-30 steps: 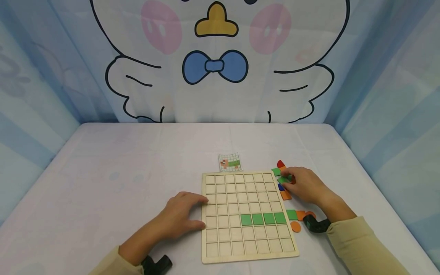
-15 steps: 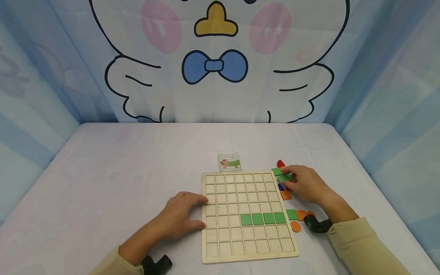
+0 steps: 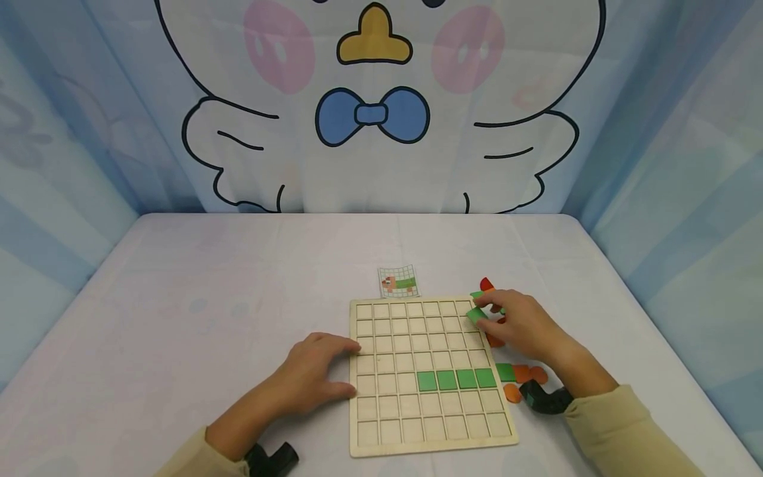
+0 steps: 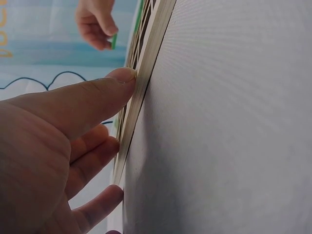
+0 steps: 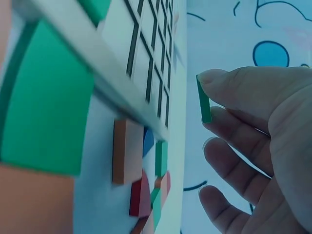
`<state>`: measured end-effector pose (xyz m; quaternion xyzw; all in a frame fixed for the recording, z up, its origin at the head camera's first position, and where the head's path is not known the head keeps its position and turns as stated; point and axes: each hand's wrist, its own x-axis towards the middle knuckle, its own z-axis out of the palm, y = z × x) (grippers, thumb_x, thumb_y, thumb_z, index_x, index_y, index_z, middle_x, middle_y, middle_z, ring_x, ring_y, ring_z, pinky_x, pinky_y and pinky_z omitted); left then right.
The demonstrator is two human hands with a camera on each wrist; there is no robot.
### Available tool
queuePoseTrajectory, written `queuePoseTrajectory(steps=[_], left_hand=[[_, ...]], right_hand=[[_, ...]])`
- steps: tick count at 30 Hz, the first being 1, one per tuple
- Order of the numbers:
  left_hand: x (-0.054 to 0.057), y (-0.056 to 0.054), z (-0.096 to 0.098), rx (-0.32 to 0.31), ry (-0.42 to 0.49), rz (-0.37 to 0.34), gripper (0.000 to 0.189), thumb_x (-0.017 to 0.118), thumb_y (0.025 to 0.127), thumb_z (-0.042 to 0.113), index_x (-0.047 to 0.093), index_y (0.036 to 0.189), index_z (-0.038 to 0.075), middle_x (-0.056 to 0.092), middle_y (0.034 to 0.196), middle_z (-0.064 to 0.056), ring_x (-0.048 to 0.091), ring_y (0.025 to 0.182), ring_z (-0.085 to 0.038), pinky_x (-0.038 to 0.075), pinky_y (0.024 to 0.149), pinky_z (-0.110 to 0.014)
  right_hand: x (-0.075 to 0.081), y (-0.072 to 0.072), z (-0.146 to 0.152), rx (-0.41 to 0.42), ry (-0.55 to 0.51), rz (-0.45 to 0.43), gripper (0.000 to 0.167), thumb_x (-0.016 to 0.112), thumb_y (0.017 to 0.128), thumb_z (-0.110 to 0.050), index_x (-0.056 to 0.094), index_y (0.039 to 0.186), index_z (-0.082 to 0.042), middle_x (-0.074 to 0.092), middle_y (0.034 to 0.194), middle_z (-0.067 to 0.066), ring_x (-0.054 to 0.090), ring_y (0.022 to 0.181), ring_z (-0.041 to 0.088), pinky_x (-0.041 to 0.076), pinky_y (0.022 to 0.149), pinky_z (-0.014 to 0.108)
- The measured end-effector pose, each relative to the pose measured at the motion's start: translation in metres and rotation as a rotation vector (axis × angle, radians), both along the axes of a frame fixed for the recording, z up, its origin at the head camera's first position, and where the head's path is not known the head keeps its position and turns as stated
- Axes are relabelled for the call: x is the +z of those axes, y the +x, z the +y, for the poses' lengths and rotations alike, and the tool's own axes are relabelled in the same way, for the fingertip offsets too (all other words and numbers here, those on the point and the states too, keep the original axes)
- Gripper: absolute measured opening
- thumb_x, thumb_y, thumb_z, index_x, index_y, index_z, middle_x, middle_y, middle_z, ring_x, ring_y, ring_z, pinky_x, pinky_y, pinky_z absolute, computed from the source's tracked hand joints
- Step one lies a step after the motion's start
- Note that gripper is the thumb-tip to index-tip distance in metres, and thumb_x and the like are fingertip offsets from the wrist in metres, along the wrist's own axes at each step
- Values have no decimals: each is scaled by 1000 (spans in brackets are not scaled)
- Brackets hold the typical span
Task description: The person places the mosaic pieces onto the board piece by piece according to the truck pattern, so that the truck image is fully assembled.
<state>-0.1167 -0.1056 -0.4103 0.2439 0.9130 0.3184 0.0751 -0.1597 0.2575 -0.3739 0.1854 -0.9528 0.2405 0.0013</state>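
A wooden grid board [image 3: 435, 446] lies on the table, with a row of several green square tiles [image 3: 446, 380] in its cells. My left hand [image 3: 312, 371] rests against the board's left edge, thumb and fingertips touching it; the left wrist view shows the wooden edge [image 4: 141, 83] at the thumb tip. Over the board's upper right corner, my right hand [image 3: 524, 324] pinches a green tile [image 3: 476, 315] between thumb and index finger. In the right wrist view this tile [image 5: 204, 100] is held edge-on, apart from the board, and the other fingers are loosely bent.
Behind the board lies a small picture card [image 3: 399, 283] with a gridded figure. Loose pieces flank the board's right side: a red piece [image 3: 486, 283], a green square [image 3: 505, 372], an orange square [image 3: 521, 373] and orange discs [image 3: 512, 393]. My right hand partly covers several others.
My right hand has picked up a green tile from the loose pieces and moved it slightly left, over the board's corner. The left hand and the board have stayed put.
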Motion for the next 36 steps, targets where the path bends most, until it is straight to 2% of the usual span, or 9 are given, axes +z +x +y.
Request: queuePoseTrajectory(steps=[11, 19, 26, 32, 36], left_hand=[[0, 1, -1, -5, 9, 3, 55, 87, 77, 22, 65, 126, 9, 63, 126, -3, 50, 122, -30, 37, 101, -56], [0, 1, -1, -4, 16, -3, 55, 87, 77, 22, 65, 127, 9, 63, 127, -3, 49, 123, -30, 36, 101, -57], [0, 1, 0, -9, 13, 7, 55, 87, 77, 22, 65, 126, 9, 63, 126, -3, 50, 122, -30, 37, 101, -56], [0, 1, -1, -11, 16, 13, 55, 87, 77, 22, 65, 126, 9, 63, 126, -3, 50, 122, -30, 37, 101, -56], [0, 1, -1, -7, 11, 11, 55, 87, 77, 23, 65, 126, 9, 63, 126, -3, 50, 122, -30, 37, 101, -56]], right_hand=[[-1, 12, -23, 102, -15, 50, 30, 76, 89, -11, 69, 117, -3, 69, 111, 4, 61, 94, 24, 50, 77, 41], [-1, 22, -36, 142, -43, -10, 29, 75, 90, -14, 69, 117, -6, 68, 113, 1, 61, 98, 23, 51, 84, 42], [-7, 25, -46, 170, -4, -73, 30, 74, 91, -20, 69, 119, -9, 66, 114, 0, 59, 100, 21, 49, 88, 44], [-13, 28, -50, 225, -1, -70, 28, 74, 91, -20, 70, 116, -10, 66, 112, -1, 60, 99, 18, 51, 88, 40], [-15, 29, -52, 224, 29, -54, 27, 74, 91, -24, 70, 116, -13, 65, 110, -3, 61, 98, 17, 52, 83, 37]])
